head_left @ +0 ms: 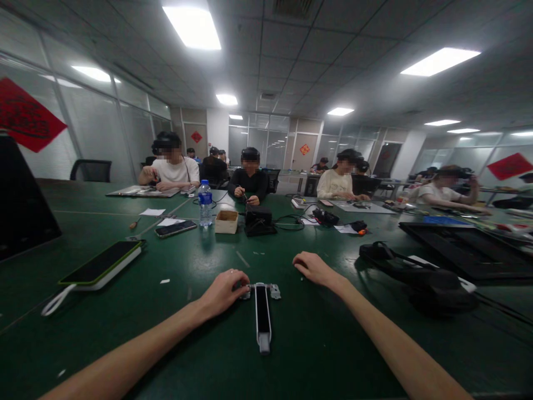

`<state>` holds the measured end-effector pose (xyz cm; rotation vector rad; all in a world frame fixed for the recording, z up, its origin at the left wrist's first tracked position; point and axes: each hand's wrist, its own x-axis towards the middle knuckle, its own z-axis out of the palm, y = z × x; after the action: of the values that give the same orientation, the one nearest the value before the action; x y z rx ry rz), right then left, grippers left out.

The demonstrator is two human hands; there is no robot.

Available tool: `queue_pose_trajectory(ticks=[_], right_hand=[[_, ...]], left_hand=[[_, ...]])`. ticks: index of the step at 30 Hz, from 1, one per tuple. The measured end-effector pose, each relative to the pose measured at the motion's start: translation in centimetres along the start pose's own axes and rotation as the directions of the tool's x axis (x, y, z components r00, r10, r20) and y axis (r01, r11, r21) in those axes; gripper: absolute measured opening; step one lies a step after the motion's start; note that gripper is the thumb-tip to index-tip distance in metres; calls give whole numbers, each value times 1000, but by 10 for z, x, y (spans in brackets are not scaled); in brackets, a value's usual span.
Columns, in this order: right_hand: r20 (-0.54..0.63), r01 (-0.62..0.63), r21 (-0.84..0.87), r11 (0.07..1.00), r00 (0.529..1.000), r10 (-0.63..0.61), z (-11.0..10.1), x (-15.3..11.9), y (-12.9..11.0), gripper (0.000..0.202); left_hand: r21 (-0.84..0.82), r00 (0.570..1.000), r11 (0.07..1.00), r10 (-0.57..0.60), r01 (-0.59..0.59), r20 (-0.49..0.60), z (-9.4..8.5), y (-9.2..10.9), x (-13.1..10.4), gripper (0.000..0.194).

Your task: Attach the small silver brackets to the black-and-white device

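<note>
In front of me on the green table lies a long, narrow device [262, 311] with a black face, white edges and a grey near end. At its far end a small metal bracket [275, 291] sticks out on the right, and a similar piece is on the left. My left hand [227, 290] has its thumb and fingers bent round the left metal bracket and partly hides it. My right hand [314, 268] rests on the table farther to the right, apart from the device. Its fingers are loosely bent and slightly apart, with nothing visible in them.
To the left lies a phone-like device [102, 265] with a green edge and strap. Ahead stand a water bottle [205, 204], a small box [226, 222] and a black case [258, 218]. A black headset [420, 278] and a black tray [466, 250] lie right. Several people sit opposite.
</note>
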<state>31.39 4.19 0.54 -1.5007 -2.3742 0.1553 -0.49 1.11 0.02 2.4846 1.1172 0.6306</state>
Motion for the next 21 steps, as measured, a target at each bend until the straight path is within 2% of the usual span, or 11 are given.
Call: queue_pose_trajectory(ticks=[4,8,13,17,21], right_hand=[[-12,123,169,978,992,-122,-5,-9,-43,19],[19,138,252,958,989,-148,-4,-15,-73,15],[51,139,324,936,985,-164,0,-18,-78,15],[86,51,415,908,992,-95,2,-19,-80,17],[123,-7,436,900,991,-52,3,-19,-83,16]], left_hand=[[-10,1000,1000,11,-11,4,2,-2,-1,15],[-9,1000,1000,24,-24,-4,1,0,-1,14],[-12,1000,1000,19,-19,8,0,2,-1,14],[-7,1000,1000,17,-17,-7,1,1,-2,13],[-6,1000,1000,12,-12,-2,2,-1,-1,14]])
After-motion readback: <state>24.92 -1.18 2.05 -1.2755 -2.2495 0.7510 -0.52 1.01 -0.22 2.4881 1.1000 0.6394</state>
